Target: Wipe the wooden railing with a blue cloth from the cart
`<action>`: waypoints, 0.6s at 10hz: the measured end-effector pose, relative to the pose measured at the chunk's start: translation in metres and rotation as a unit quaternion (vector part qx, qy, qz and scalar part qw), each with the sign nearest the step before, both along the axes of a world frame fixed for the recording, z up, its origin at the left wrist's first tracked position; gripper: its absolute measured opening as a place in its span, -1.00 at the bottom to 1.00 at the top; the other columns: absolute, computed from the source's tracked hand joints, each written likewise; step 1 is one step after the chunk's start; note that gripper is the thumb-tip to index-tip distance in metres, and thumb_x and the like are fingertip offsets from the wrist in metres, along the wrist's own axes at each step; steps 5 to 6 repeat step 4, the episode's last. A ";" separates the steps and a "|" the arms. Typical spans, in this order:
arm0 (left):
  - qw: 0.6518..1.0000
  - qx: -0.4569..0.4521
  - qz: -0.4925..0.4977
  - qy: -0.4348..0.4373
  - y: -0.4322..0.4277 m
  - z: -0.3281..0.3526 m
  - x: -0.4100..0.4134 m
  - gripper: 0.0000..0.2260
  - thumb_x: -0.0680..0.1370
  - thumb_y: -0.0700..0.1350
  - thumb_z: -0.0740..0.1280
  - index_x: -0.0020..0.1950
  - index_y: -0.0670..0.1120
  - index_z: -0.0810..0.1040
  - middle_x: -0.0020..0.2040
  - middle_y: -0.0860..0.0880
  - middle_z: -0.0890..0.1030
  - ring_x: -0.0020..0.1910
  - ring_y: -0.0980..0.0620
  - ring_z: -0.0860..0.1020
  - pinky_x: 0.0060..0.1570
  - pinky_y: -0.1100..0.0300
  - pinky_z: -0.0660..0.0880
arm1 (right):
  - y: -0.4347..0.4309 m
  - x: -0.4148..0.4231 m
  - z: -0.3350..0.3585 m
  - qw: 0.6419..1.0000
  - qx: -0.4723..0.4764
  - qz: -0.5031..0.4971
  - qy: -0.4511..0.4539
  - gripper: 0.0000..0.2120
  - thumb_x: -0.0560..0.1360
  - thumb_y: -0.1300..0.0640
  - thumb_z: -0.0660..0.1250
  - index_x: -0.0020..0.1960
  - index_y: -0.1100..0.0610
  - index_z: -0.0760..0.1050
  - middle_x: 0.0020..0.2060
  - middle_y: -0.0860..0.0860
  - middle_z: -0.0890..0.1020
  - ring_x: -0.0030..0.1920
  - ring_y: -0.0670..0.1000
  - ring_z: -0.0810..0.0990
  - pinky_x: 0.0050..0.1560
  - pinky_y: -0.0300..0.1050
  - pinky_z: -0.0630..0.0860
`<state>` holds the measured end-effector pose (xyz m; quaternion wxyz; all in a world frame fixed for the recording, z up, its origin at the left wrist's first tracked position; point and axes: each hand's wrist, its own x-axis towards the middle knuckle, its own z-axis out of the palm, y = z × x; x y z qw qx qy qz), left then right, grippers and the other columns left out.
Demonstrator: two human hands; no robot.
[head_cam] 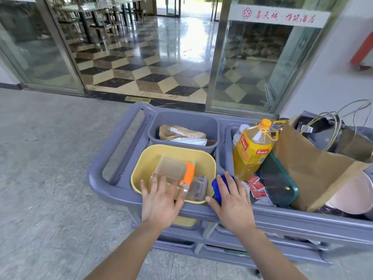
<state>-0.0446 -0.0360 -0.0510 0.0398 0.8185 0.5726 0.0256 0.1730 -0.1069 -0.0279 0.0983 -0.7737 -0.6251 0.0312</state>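
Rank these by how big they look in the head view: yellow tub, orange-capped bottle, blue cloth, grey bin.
1. yellow tub
2. grey bin, which sits farther back, so its true size against the tub is unsure
3. orange-capped bottle
4. blue cloth, mostly hidden under the right hand

Cart (113,186): grey-blue moulded plastic, smooth, dull sheen.
Yellow bin (203,158): plastic, smooth, matt.
Grey bin (181,118): plastic, smooth, matt.
Spray bottle (171,168): clear glossy plastic body, orange plastic trigger.
Blue cloth (217,185): soft fabric, deep blue, matt.
Drink bottle (250,152): clear glossy plastic, orange plastic cap, glossy yellow printed label.
Paper bag (308,166): brown kraft paper, matt, creased; twisted cord handles.
Red sachets (257,187): glossy printed film.
Pavement (40,158): grey stone, rough, matt.
Lobby floor (151,63): polished stone tiles, mirror-glossy.
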 end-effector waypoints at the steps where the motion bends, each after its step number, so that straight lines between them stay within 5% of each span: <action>1: 1.000 0.002 -0.002 -0.001 0.001 -0.001 0.001 -0.44 0.60 0.25 -0.11 0.40 0.08 0.49 0.49 -0.14 0.40 0.55 -0.26 0.17 0.43 -0.43 0.08 | 0.001 0.001 0.000 1.000 -0.008 0.002 0.010 -0.30 0.46 -0.39 0.08 0.48 -0.05 0.11 0.53 0.00 0.14 0.50 0.21 0.08 0.43 0.25 0.19; 4: 1.000 -0.014 0.009 -0.016 0.002 0.003 -0.003 -0.34 0.53 0.27 -0.17 0.49 0.04 0.36 0.56 -0.16 0.27 0.59 -0.19 0.09 0.49 -0.36 0.03 | -0.032 0.007 0.004 0.986 0.138 -0.015 0.090 -0.46 0.51 -0.24 0.20 0.39 0.00 0.31 0.45 -0.02 0.30 0.45 0.11 0.19 0.42 0.12 0.25; 6: 1.000 -0.014 0.009 -0.016 0.002 0.003 -0.003 -0.34 0.53 0.27 -0.17 0.49 0.04 0.36 0.56 -0.16 0.27 0.59 -0.19 0.09 0.49 -0.36 0.03 | -0.032 0.007 0.004 0.986 0.138 -0.015 0.090 -0.46 0.51 -0.24 0.20 0.39 0.00 0.31 0.45 -0.02 0.30 0.45 0.11 0.19 0.42 0.12 0.25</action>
